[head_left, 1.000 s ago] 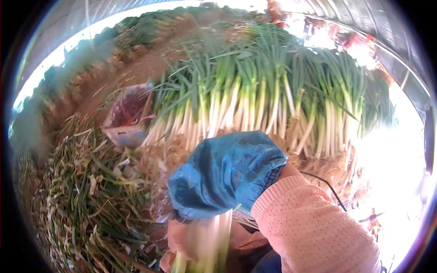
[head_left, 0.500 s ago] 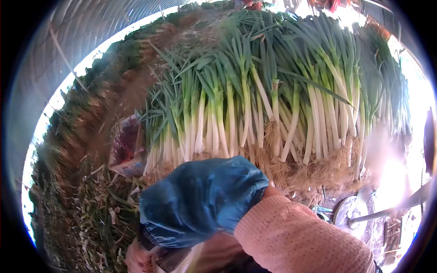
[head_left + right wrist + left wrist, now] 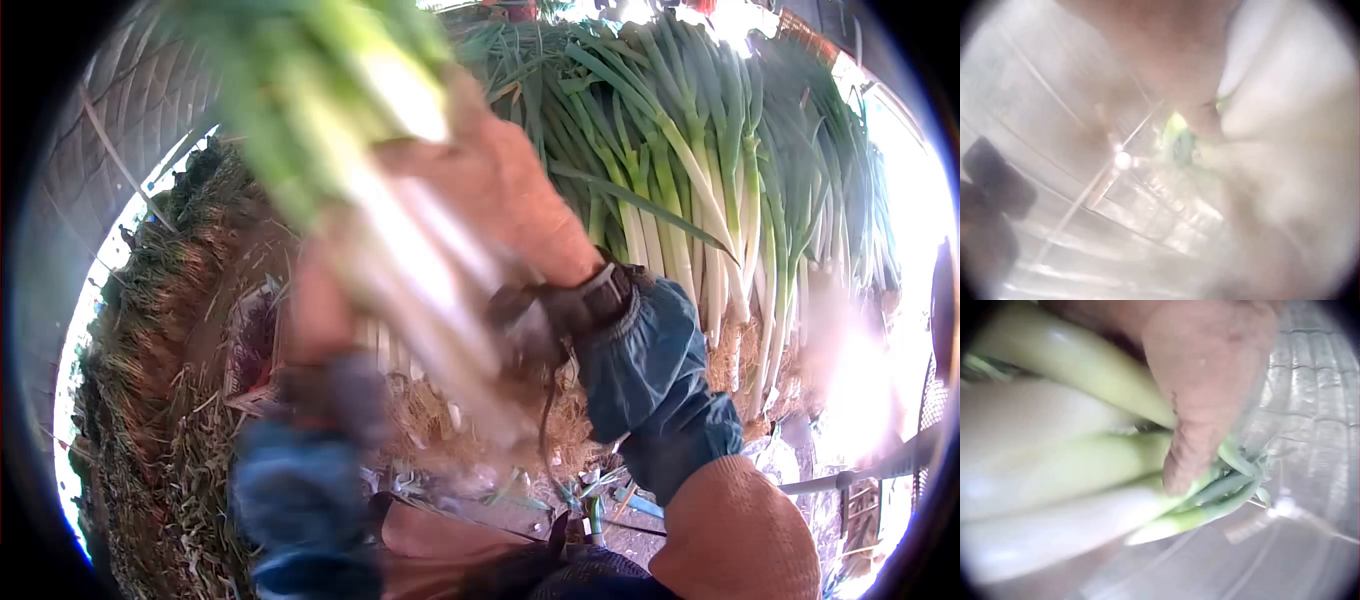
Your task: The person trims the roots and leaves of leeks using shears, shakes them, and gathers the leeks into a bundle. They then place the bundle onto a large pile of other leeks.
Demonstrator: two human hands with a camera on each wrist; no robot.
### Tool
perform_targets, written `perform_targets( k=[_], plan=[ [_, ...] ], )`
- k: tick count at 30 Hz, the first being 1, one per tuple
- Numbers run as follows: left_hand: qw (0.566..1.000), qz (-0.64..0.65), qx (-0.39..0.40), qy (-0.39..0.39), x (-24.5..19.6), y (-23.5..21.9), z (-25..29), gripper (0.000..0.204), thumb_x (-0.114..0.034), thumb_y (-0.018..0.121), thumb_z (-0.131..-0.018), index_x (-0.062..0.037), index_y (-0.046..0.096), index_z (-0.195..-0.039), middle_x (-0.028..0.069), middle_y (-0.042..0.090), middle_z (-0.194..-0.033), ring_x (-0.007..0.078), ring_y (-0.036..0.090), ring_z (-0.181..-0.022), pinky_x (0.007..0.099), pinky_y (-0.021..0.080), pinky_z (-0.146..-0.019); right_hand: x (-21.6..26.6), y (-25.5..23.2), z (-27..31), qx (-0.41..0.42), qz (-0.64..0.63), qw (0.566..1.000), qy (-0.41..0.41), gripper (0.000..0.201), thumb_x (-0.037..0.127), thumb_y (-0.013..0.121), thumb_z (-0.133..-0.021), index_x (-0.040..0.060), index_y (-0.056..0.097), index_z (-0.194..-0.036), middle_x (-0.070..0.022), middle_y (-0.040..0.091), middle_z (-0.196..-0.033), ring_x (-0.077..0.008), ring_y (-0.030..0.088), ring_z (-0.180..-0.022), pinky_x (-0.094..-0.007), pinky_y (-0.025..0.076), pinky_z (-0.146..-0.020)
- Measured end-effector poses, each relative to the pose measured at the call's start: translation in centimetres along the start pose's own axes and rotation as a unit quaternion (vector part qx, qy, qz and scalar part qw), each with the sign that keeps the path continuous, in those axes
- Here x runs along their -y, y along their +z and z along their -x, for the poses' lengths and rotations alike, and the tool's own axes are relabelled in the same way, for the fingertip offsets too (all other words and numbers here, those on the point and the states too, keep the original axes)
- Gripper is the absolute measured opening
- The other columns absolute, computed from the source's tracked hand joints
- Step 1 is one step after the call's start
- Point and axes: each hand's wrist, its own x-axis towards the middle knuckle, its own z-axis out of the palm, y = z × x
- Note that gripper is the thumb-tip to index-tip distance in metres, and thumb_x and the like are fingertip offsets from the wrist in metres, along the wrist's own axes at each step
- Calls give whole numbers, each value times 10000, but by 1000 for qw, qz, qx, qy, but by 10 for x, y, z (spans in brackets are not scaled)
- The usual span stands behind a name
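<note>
A blurred bundle of long green onions is raised in front of me, green tops up and to the left, white ends slanting down to the right. My right hand grips it from the right side. On the other side my left hand, smeared by motion, holds the same bundle. In the left wrist view the thumb lies across the thick pale stalks. Part of the right hand shows beside white stalks in the right wrist view; its fingertips are hidden.
Behind the hands stands a wide row of green onions with shaggy roots. A crate sits to the left, near heaped trimmed leaves. A grey bar juts in at the right.
Earlier, the right forearm crossed low in front of me and the onions hung near my lap. Now both hands have come up, and the bundle is lifted with its green tops raised.
</note>
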Motion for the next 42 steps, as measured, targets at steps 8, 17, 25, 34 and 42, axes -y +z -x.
perform_targets(
  k=[8,17,25,34,42],
  plan=[
    [987,152,2,51,162,187,-67,337,-96,533,-852,-90,554,-1189,35,556,-687,140,513,-570,263,407,-488,-257,-2,76,16,259,887,381,832,492,472,-851,-1,86,-1400,-331,573,-996,-443,576,-915,-460,461,-804],
    [885,438,-6,-155,96,165,-17,520,-145,696,-776,44,443,-1190,110,548,-1084,164,577,-917,259,484,-784,-264,11,85,57,260,884,383,974,557,517,-801,-50,40,-1396,-321,547,-1095,-448,533,-1025,-455,412,-896],
    [907,367,64,-193,153,167,73,687,-88,703,-733,-4,313,-1293,136,523,-1071,190,549,-895,294,482,-727,-251,1,73,116,285,874,377,988,575,560,-757,-24,102,-1395,-301,514,-1181,-413,510,-1099,-435,386,-949],
    [923,323,-114,-174,135,71,123,356,-151,650,-796,-7,491,-1080,67,572,-852,88,519,-651,208,404,-529,-167,22,113,210,401,875,170,677,465,573,-816,16,353,-1271,-277,548,-1043,-412,556,-968,-476,433,-823],
    [917,282,-194,-205,145,7,192,186,-149,620,-801,-33,579,-940,30,570,-785,85,523,-625,234,416,-529,-155,76,153,220,367,869,249,625,177,502,-813,-74,225,-1314,-277,615,-867,-418,599,-853,-485,448,-771]
  ],
)
